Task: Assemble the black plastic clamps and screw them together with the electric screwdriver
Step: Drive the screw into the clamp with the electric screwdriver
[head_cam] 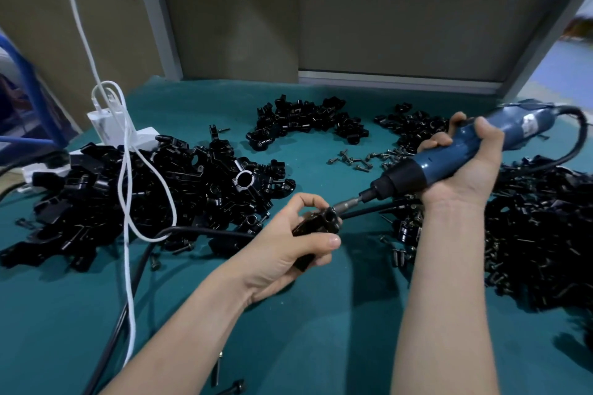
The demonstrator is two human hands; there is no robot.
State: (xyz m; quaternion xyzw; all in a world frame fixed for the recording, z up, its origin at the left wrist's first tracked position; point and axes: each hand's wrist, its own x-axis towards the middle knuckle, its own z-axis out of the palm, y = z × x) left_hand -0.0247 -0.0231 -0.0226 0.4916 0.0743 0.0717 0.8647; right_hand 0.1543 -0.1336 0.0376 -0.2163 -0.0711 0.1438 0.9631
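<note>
Black clamp (330,221) pinched in left hand (282,253), right hand (471,167) gripping blue screwdriver (426,165), label (528,126) unreadable

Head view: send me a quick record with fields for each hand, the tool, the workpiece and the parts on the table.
left hand: grips one black clamp
right hand: grips the blue electric screwdriver, angled down toward the left
bit: tip meets the clamp's upper end
loose screws: scattered on the green table beyond the hands
clamp stock: left pile, far pile, right pile
other: white cable draped over the left pile
</note>
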